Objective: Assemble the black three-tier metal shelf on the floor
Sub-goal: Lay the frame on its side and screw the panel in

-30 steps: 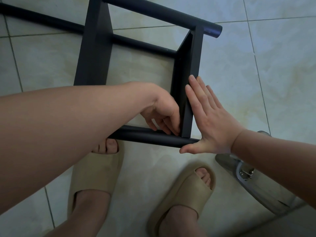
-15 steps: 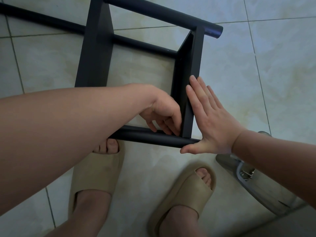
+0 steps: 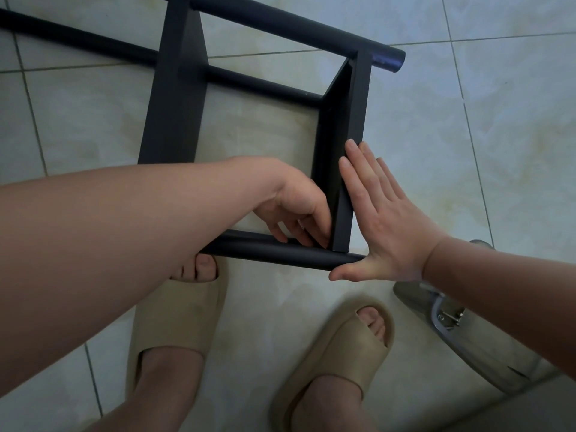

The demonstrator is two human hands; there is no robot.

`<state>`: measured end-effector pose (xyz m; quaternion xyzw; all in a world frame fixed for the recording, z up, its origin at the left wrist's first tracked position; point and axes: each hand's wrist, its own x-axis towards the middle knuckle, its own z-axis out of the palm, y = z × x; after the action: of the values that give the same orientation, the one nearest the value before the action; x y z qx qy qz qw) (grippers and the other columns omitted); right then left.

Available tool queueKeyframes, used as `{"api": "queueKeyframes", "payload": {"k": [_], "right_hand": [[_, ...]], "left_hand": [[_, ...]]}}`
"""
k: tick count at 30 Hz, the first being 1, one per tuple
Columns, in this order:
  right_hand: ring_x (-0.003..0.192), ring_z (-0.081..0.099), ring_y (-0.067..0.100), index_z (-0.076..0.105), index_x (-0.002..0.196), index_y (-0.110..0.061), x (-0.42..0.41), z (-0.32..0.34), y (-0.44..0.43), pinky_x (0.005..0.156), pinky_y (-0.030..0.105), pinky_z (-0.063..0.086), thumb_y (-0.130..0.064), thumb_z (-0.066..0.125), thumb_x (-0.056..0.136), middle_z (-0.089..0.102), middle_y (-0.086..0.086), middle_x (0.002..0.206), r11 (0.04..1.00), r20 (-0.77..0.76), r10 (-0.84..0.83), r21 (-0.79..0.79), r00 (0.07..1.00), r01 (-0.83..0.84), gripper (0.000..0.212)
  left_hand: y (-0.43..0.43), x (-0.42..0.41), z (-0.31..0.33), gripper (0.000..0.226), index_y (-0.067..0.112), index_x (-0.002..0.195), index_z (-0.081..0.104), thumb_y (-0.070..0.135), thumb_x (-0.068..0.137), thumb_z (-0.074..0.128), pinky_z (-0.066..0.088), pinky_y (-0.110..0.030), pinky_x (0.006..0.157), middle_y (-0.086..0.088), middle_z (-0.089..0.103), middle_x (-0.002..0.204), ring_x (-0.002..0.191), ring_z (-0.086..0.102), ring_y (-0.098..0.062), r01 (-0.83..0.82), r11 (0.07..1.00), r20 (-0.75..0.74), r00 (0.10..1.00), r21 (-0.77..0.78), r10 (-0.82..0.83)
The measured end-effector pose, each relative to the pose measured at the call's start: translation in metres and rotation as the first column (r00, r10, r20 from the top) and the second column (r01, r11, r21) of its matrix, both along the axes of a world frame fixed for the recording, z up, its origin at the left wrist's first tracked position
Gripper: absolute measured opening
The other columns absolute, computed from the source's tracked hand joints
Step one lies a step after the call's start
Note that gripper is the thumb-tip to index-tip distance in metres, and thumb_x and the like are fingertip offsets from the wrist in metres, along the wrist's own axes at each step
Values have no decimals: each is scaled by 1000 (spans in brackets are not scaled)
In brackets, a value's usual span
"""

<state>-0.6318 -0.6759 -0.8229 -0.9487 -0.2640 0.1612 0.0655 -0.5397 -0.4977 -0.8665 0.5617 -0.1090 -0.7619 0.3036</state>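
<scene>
The black metal shelf lies on its side on the tiled floor. Its near round tube (image 3: 274, 251) runs just above my feet, and the far tube (image 3: 296, 29) crosses the top. A flat end panel (image 3: 341, 120) joins the two tubes; a second panel (image 3: 174, 104) stands further left. My left hand (image 3: 296, 207) reaches into the inner corner where the end panel meets the near tube, fingers curled down at the joint. Whatever they hold is hidden. My right hand (image 3: 386, 219) presses flat against the outer face of the end panel, thumb under the tube's end.
My feet in beige slippers (image 3: 177, 316) (image 3: 339, 353) stand right below the near tube. A grey metallic object (image 3: 461, 338) with a clasp lies on the floor at the right, under my right forearm. Pale tiles (image 3: 498, 135) stretch to the right of the shelf.
</scene>
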Motion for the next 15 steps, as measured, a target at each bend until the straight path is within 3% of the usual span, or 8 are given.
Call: {"api": "queueKeyframes", "payload": {"k": [3, 9, 15], "right_hand": [[155, -10, 38, 1, 159, 4, 0, 0, 0, 124, 60, 11, -97, 36, 73, -9, 21, 167, 1000, 1, 0, 3, 1000, 0, 137], [155, -9, 39, 2, 159, 5, 0, 0, 0, 124, 60, 11, -96, 37, 74, -7, 22, 167, 1000, 2, 0, 4, 1000, 0, 136], [155, -9, 40, 4, 158, 6, 0, 0, 1, 124, 60, 11, -94, 41, 73, -7, 23, 167, 1000, -3, -1, 6, 1000, 1, 137]], "left_hand": [[-1, 0, 0, 11, 26, 98, 74, 23, 91, 66, 47, -34, 90, 10, 77, 97, 99, 68, -10, 3, 1000, 19, 1000, 15, -4], [-3, -1, 1, 15, 19, 100, 73, 10, 89, 68, 46, -36, 99, 4, 77, 93, 95, 69, -12, -40, 999, 60, 997, -10, 40], [0, -8, -4, 17, 19, 99, 69, 5, 90, 65, 49, -31, 87, 4, 75, 92, 90, 70, -10, -127, 990, 28, 991, -66, 129]]}}
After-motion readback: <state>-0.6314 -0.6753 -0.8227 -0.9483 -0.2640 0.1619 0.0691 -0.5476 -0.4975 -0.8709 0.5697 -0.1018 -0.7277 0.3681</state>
